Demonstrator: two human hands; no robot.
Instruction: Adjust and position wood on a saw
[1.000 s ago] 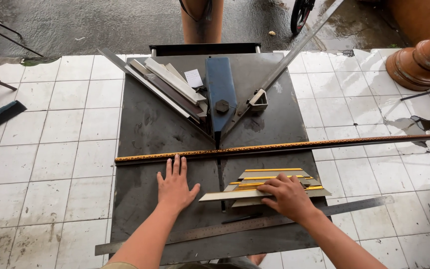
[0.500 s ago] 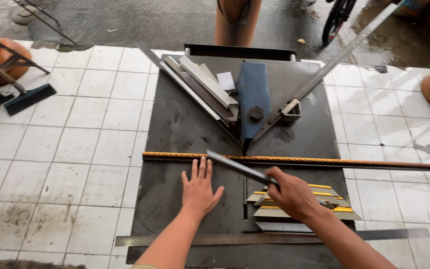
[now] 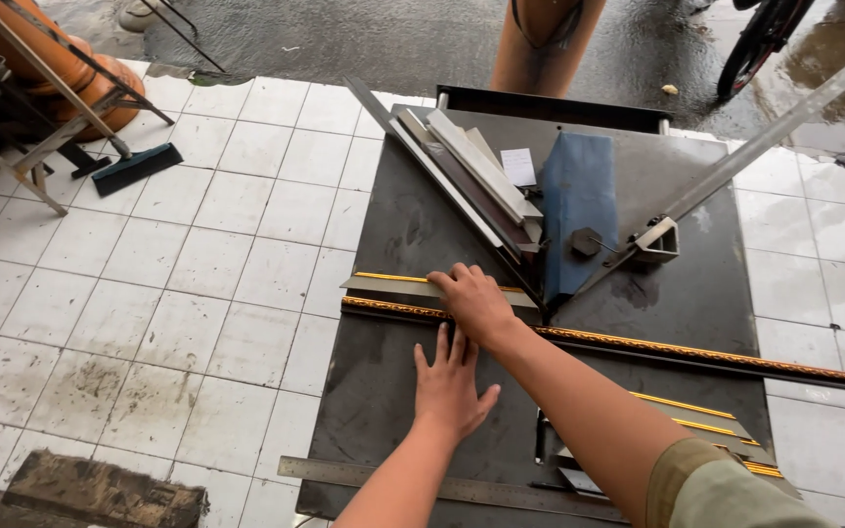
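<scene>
Under my right hand (image 3: 476,301) now: a short moulding piece (image 3: 393,286), grey with a gold edge, lying flat just past the long gilt strip (image 3: 657,345). Half a second ago that hand sat near me on the stack of cut pieces (image 3: 696,416) with the piece lifted; it has since crossed over the strip and laid the piece down, fingers curled on its right end. Left hand (image 3: 450,386) hasn't moved much: flat, fingers spread, holding nothing, pressing the dark plate (image 3: 383,391) just short of the strip. So one piece is off the stack and parked against the strip by the blue cutter (image 3: 577,210).

Steel ruler (image 3: 383,475) lies nearer me than both hands. Plate rests on white floor tiles (image 3: 198,293); wet concrete beyond, a squeegee (image 3: 134,168) far left, someone's leg (image 3: 540,44) past the cutter.
</scene>
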